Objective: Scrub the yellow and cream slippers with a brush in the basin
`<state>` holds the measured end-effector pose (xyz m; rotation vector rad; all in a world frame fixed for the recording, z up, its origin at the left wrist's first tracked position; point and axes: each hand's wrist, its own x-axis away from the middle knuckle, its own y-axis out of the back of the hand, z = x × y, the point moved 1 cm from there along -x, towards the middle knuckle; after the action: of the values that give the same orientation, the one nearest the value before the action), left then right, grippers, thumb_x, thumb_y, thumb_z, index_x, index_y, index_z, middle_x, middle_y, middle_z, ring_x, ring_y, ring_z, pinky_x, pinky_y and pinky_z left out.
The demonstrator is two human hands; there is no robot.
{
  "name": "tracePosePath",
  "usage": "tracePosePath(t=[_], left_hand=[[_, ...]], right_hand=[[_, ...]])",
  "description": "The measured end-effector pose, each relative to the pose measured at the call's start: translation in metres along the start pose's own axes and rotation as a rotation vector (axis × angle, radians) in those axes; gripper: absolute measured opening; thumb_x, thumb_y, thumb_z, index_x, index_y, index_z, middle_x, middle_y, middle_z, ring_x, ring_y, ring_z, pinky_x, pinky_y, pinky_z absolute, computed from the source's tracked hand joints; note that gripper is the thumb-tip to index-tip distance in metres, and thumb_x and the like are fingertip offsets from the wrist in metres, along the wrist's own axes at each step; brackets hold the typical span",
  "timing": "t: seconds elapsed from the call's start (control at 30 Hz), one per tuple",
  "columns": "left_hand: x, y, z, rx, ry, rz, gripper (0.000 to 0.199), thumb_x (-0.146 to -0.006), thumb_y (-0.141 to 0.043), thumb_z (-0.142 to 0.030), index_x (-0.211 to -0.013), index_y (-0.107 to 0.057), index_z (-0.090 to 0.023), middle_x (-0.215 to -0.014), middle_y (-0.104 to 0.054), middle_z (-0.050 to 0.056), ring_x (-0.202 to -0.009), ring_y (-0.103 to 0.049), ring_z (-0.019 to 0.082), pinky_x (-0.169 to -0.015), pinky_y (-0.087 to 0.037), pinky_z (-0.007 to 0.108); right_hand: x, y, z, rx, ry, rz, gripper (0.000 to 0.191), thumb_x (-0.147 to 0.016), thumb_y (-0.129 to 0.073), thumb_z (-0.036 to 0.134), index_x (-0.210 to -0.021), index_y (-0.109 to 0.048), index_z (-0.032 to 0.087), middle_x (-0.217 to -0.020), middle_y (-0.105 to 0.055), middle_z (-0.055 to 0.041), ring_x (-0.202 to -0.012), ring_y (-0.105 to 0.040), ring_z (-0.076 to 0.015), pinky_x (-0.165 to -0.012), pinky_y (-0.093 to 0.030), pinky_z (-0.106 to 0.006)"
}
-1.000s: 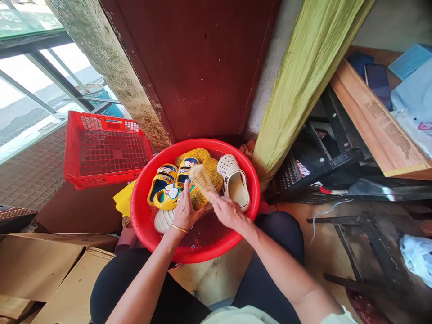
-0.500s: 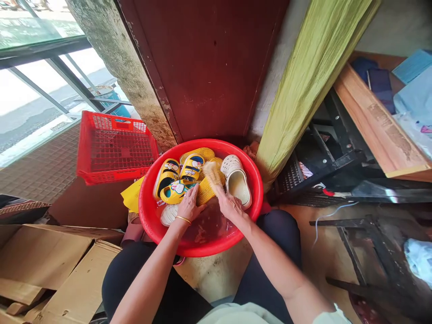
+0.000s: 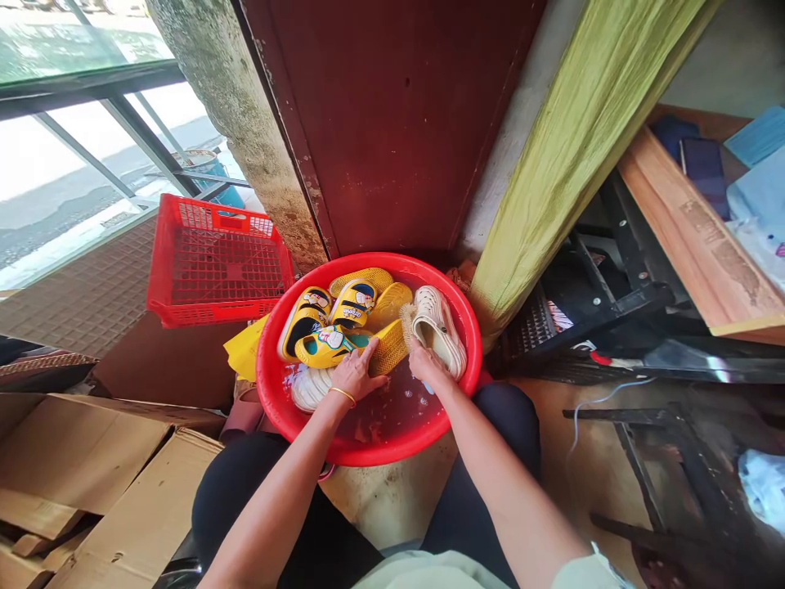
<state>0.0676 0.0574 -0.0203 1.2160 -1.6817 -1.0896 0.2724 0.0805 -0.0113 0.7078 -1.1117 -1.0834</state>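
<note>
A red basin (image 3: 270,401) of water stands between my knees with several shoes in it. My left hand (image 3: 354,375) holds the near end of a yellow sandal (image 3: 388,347), its zigzag tread facing up between thumb and forefinger. In my closed right hand (image 3: 428,366) is a scrub brush (image 3: 408,321); its pale bristles are at the cream clog (image 3: 439,331), just right of the sandal. A yellow shoe with green lining (image 3: 322,348) lies beside my left fingers. Below it a white ridged shoe (image 3: 310,388) sits partly in the water.
A red plastic crate (image 3: 224,266) stands left of the basin, with cardboard boxes (image 3: 86,458) nearer me. Behind the basin is a dark red door (image 3: 392,147). A yellow-green curtain (image 3: 552,164) and a wooden drawer (image 3: 699,221) are on the right.
My right hand has moved the brush right and down, off the yellow sandal to beside the cream clog. The clog has turned slightly. My left hand stays at the sandal.
</note>
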Motion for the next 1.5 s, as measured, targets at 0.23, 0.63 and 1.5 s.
tracePosePath(t=[0.23, 0.63, 1.5], left_hand=[[-0.006, -0.003, 0.005, 0.177, 0.009, -0.015, 0.096, -0.082, -0.076, -0.050, -0.160, -0.032, -0.015, -0.150, -0.056, 0.023, -0.135, -0.059, 0.037, -0.108, -0.048, 0.045], [-0.010, -0.008, 0.010, 0.213, 0.054, -0.046, 0.061, -0.083, -0.067, -0.050, -0.133, -0.056, -0.016, -0.121, -0.072, 0.018, -0.108, -0.072, 0.034, -0.094, -0.054, 0.043], [0.011, 0.019, 0.006, 0.372, -0.178, -0.473, 0.102, -0.078, -0.052, -0.009, -0.168, -0.005, -0.019, -0.162, -0.046, 0.015, -0.143, -0.052, 0.030, -0.119, -0.044, 0.048]], right_hand=[[0.015, 0.010, -0.003, -0.012, 0.125, 0.000, 0.058, -0.106, -0.041, 0.023, -0.163, -0.035, 0.018, -0.129, -0.073, -0.0183, -0.115, -0.073, -0.0271, -0.097, -0.055, -0.038], [0.064, 0.008, 0.027, 0.116, 0.346, 0.069, 0.064, -0.104, -0.044, 0.028, -0.166, -0.026, 0.035, -0.112, -0.080, -0.0108, -0.101, -0.077, -0.0287, -0.087, -0.056, -0.036], [0.041, 0.017, 0.007, -0.227, 0.319, -0.203, 0.058, -0.106, -0.039, 0.027, -0.164, -0.034, 0.020, -0.141, -0.068, -0.0106, -0.116, -0.072, -0.0231, -0.099, -0.056, -0.033]])
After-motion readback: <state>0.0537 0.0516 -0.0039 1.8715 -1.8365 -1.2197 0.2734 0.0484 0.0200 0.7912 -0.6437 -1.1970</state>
